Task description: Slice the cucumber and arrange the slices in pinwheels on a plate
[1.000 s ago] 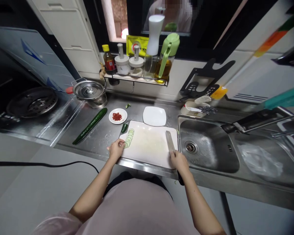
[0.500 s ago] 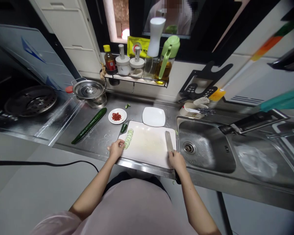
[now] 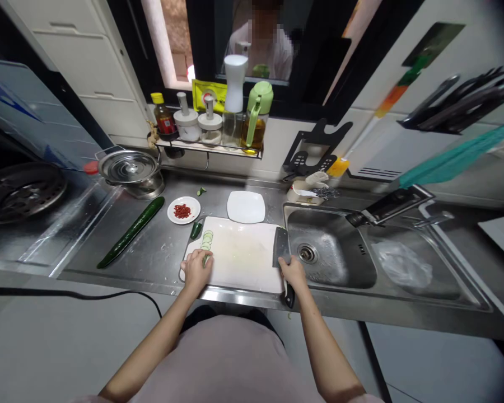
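A white cutting board (image 3: 239,254) lies on the steel counter in front of me. Along its left side runs a row of cucumber slices (image 3: 206,240). My left hand (image 3: 196,270) rests at the near end of that row, fingers curled onto a green cucumber piece. My right hand (image 3: 293,271) is closed around the handle of a cleaver (image 3: 281,247), whose broad blade lies over the board's right edge. A short dark green cucumber end (image 3: 196,229) sits just off the board's far left corner.
A whole cucumber (image 3: 132,230) lies on the counter at left, near a small dish of red chilli (image 3: 183,210) and a square white plate (image 3: 246,206). The sink (image 3: 330,254) opens right of the board. A lidded pot (image 3: 128,169) and a condiment shelf (image 3: 210,146) stand behind.
The view has shifted, with everything now sitting further left and lower. My right hand has turned the cleaver so its broad side faces up. My left hand stays at the slices.
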The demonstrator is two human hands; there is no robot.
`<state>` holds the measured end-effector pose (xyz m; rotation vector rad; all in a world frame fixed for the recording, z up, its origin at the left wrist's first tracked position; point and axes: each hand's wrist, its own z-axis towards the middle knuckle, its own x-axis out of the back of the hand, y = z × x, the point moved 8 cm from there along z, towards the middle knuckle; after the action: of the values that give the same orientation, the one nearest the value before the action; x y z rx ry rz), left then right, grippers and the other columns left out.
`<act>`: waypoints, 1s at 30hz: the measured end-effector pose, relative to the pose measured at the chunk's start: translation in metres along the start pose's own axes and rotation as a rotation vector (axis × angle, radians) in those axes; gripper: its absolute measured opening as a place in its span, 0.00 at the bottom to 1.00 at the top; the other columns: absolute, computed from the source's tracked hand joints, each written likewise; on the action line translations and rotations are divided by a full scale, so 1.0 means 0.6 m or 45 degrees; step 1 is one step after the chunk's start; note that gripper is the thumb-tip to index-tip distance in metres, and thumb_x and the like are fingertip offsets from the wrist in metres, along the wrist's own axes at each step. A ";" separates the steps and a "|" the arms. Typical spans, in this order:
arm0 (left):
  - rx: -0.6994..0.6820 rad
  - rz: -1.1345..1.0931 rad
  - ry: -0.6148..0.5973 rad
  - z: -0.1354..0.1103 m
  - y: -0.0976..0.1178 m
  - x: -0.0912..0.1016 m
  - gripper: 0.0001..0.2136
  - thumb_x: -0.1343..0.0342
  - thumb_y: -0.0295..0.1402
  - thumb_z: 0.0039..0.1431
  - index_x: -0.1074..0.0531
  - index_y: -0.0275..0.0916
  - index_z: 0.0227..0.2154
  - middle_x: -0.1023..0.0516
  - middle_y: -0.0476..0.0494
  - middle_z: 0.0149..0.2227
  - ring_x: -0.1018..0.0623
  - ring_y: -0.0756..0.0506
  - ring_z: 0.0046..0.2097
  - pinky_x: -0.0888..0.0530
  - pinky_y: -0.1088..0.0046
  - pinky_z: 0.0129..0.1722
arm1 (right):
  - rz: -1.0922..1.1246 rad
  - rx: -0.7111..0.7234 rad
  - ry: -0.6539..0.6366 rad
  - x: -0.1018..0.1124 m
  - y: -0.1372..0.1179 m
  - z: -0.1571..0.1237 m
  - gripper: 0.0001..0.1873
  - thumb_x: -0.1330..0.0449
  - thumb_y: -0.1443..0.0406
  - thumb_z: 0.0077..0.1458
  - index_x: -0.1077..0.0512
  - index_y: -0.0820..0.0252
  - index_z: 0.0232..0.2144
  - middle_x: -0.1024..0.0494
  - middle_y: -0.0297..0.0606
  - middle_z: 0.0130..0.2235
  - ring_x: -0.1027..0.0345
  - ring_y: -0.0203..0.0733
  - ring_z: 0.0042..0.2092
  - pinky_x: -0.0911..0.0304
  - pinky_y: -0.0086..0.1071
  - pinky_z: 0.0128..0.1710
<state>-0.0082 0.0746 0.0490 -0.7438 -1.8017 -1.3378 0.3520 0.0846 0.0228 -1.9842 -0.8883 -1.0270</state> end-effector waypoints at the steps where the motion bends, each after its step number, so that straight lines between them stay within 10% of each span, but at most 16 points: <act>1: -0.029 -0.020 -0.016 -0.005 0.012 -0.007 0.09 0.48 0.35 0.58 0.24 0.46 0.39 0.25 0.43 0.47 0.30 0.40 0.50 0.40 0.62 0.48 | -0.008 -0.003 0.018 0.001 0.001 0.001 0.27 0.52 0.55 0.62 0.35 0.70 0.54 0.24 0.53 0.48 0.30 0.48 0.51 0.40 0.31 0.45; 8: -0.074 -0.109 -0.103 0.008 0.070 -0.051 0.10 0.47 0.36 0.58 0.24 0.45 0.40 0.24 0.43 0.47 0.29 0.41 0.49 0.40 0.61 0.50 | -0.098 -0.024 0.080 0.016 -0.007 -0.006 0.28 0.51 0.54 0.62 0.39 0.71 0.56 0.24 0.57 0.48 0.29 0.50 0.50 0.39 0.34 0.45; 16: 0.057 -0.208 -0.109 0.178 0.117 -0.078 0.22 0.48 0.37 0.58 0.34 0.40 0.56 0.23 0.41 0.48 0.25 0.44 0.48 0.34 0.71 0.48 | -0.195 -0.030 0.019 0.019 -0.013 -0.010 0.27 0.52 0.54 0.63 0.40 0.70 0.55 0.24 0.56 0.45 0.28 0.50 0.48 0.38 0.34 0.43; 30: 0.172 -0.067 -0.217 0.316 0.140 -0.120 0.14 0.46 0.29 0.51 0.23 0.37 0.40 0.20 0.33 0.43 0.23 0.36 0.48 0.30 0.66 0.44 | -0.269 0.011 -0.066 0.019 -0.028 -0.003 0.26 0.48 0.56 0.62 0.36 0.72 0.53 0.23 0.59 0.44 0.28 0.52 0.49 0.36 0.37 0.44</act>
<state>0.0555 0.2794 0.0008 -0.7614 -2.0369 -1.2025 0.3429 0.0945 0.0381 -1.9479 -1.1476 -1.0899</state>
